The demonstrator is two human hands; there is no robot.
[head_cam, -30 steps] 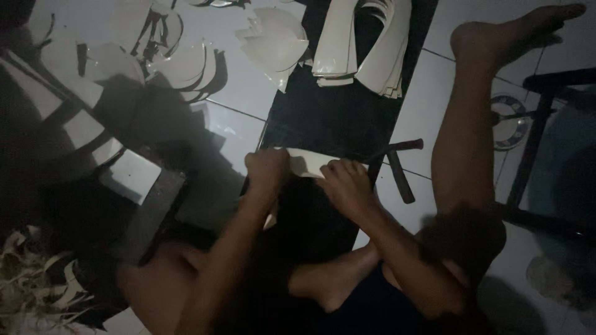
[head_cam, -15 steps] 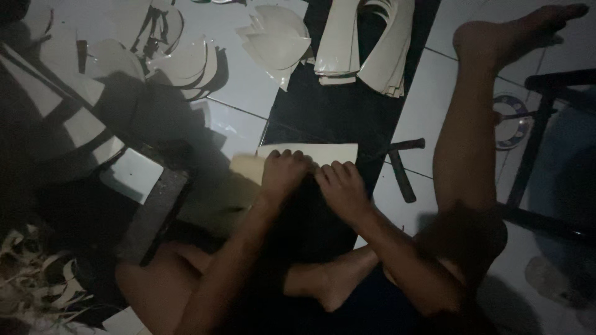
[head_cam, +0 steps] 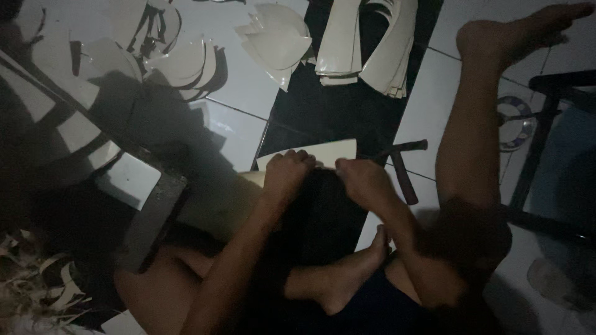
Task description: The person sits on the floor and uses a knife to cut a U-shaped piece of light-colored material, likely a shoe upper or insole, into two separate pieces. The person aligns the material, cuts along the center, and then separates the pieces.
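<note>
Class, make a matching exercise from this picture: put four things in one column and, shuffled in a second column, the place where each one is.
Things:
1. pale sheet
2. hammer
3. stack of cut pale pieces
4. scrap trimmings

Places:
A. bottom left corner
B. under the left hand and right hand
C. top centre, on the dark mat
D. just right of the hands

Pairs: 1-B, 2-D, 3-C, 4-A
</note>
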